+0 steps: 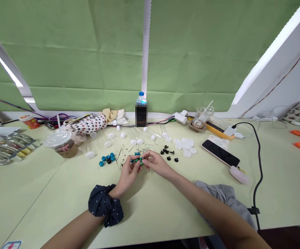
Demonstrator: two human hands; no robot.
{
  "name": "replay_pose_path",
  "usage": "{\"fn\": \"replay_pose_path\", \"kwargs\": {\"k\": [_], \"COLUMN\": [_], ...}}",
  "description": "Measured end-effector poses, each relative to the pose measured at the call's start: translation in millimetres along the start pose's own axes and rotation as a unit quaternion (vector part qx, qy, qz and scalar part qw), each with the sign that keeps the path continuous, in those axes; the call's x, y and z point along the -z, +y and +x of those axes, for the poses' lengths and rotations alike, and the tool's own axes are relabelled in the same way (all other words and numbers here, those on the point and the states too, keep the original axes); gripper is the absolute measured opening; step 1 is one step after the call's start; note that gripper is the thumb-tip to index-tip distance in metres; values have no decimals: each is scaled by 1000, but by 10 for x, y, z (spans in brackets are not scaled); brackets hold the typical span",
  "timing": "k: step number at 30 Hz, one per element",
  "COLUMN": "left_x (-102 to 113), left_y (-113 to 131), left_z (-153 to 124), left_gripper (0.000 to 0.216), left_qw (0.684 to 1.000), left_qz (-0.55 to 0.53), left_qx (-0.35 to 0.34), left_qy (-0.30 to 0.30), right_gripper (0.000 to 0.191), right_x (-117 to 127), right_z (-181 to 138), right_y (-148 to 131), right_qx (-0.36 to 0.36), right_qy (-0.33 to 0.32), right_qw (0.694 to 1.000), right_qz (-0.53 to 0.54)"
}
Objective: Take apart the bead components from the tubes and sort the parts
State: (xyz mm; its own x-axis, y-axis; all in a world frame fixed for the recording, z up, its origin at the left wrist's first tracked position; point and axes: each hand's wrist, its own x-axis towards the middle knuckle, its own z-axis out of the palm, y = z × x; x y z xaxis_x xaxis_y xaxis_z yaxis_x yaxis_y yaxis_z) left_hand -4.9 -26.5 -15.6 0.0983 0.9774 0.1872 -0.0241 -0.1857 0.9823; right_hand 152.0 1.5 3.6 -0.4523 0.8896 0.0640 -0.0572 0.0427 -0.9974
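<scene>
Counting clock hours from my hands, with twelve straight ahead, wide green fabric blinds (pixel 93 55) are hanging beyond the far edge at twelve. Below them, a pale yellow-green tabletop (pixel 160 211) is spreading under all my work. A crumpled grey cloth (pixel 222 193) is lying at four o'clock, partly behind my right forearm. A domed clear plastic cup of brown drink, with a straw (pixel 66 147), is standing between nine and ten, and a clear plastic bottle with a blue cap (pixel 141 100) is standing at twelve. A black-screened phone (pixel 221 153) is lying at three.

My left hand (pixel 128 172), with a navy dotted fabric scrunchie (pixel 102 204) around its wrist, is meeting my right hand (pixel 159 165); they are working close together, fingertips pinching one small part.

White-capped clear tubes (pixel 140 141) are lying scattered from ten to one. Flat round white discs (pixel 187 145) are clustering between two and three, with short black flanged pieces (pixel 166 151) lying nearer me. Round metallic-blue pieces (pixel 103 158) are sitting at nine. Thin bent metal rods (pixel 120 152) are lying just beside my left hand. Between my fingertips I am holding a tiny green-and-blue piece (pixel 141 160); my fingers are half covering it, so I cannot tell its exact shape.
</scene>
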Motion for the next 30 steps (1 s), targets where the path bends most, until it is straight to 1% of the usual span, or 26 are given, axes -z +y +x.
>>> {"fn": "replay_pose_path", "kwargs": {"k": [2,5,6,8,10,11,14,15,17,19,20,23,24,27,28,30], "left_x": [4,4,3,1,-1,-1,2,2,2,-1,-2,-5,-5,-3,-3,-2], "left_y": [1,1,1,3,6,7,13,16,28,40,45,46,44,43,44,48], "left_z": [0,-2,-3,-6,-6,-5,0,2,7,12,13,15,15,16,17,16], "left_gripper": [25,26,26,27,27,26,26,26,26,27,28,28,28,28,28,29], "left_qw": [1000,1000,1000,1000,1000,1000,1000,1000,1000,1000,1000,1000,1000,1000,1000,1000], "left_qz": [1,7,7,2,-1,0,4,4,-2,-7,-8,-8,-9,-18,-20,-20], "left_qx": [-4,-2,0,0,-4,-5,-2,-3,-5,-5,-3,5,6,5,7,11], "left_qy": [2,5,5,3,5,5,1,0,5,10,12,12,11,12,12,12], "right_gripper": [37,37,36,33,37,40,38,38,36,43,45,41,41,40,43,46], "right_x": [3,6,7,10,13,14,16,16,17,17,17,15,14,11,10,7], "right_z": [6,10,8,5,4,6,20,24,30,33,35,38,37,29,26,23], "right_y": [13,20,17,7,3,6,30,37,42,33,26,6,1,-9,-11,-13], "right_qx": [14,-35,-39,-13,7,-3,-59,-56,-22,-2,-14,-63,-59,-8,-5,-33], "right_qy": [14,5,0,-4,0,-3,-24,-25,-13,0,-2,-14,-14,-4,-3,-10], "right_qw": [1000,999,999,1000,1000,1000,998,998,999,1000,999,997,998,1000,999,998], "right_qz": [6,8,5,1,11,18,23,20,20,31,38,36,30,29,37,50]}}
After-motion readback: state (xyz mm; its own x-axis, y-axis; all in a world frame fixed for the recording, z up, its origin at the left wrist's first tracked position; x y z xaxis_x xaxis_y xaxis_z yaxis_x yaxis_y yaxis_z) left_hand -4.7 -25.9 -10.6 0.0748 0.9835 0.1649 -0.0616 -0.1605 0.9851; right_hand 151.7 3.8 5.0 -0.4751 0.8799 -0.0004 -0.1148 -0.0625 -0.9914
